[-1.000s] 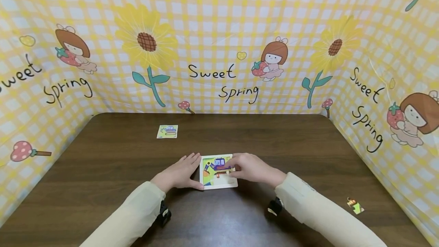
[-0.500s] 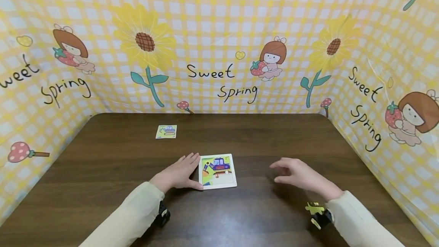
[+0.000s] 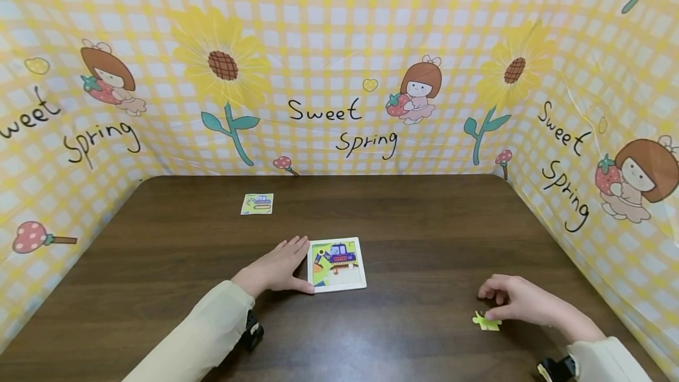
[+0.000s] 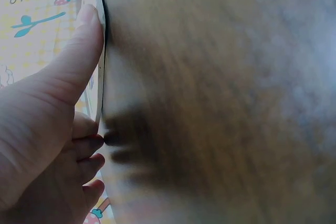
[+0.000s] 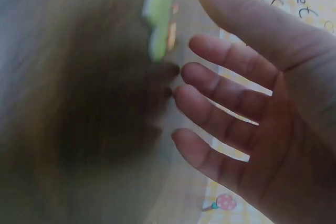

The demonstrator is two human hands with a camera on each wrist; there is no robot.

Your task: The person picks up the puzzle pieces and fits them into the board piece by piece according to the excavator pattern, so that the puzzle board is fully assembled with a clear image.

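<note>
A white-framed jigsaw puzzle [image 3: 336,264] with a purple digger picture lies mid-table; a pale area shows at its lower right. My left hand [image 3: 278,267] rests along the frame's left side, fingertips at the upper corner and thumb at the lower one. In the left wrist view the thumb [image 4: 84,51] lies along the frame's edge. On the right, my right hand [image 3: 522,300] hovers around a yellow-green puzzle piece [image 3: 485,322], thumb overlapping its edge in the head view. The right wrist view shows the piece [image 5: 161,17] in front of spread fingers [image 5: 202,103], apart from them.
A small square card [image 3: 257,204] with a similar digger picture lies toward the back left of the brown wooden table [image 3: 398,211]. Yellow checked cloth [image 3: 339,46] stands along the table's back and sides.
My right hand has left the puzzle's right side and moved right and nearer, to the loose piece. The left hand has stayed at the frame. The piece looks unmoved since half a second ago.
</note>
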